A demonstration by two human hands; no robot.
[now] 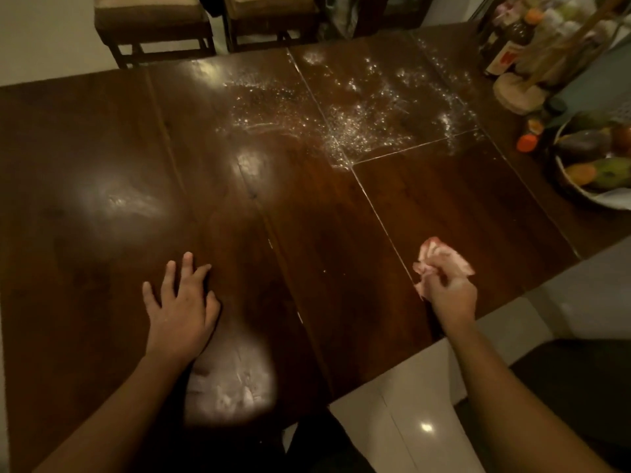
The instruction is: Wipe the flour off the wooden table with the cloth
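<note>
The dark wooden table (119, 158) fills most of the head view. White flour (345, 107) lies scattered over its far middle and far right, with thin lines of it in the seams between the boards. My right hand (450, 295) grips a crumpled pink cloth (431, 254) near the table's front right edge, well short of the flour. My left hand (181, 302) rests flat on the wood at the front left, fingers spread.
A bowl of fruit (597, 165) stands at the table's right edge, with bottles and jars (512, 46) behind it. Two chairs (153, 25) stand beyond the far edge. Pale floor tiles (409, 421) show at the lower right.
</note>
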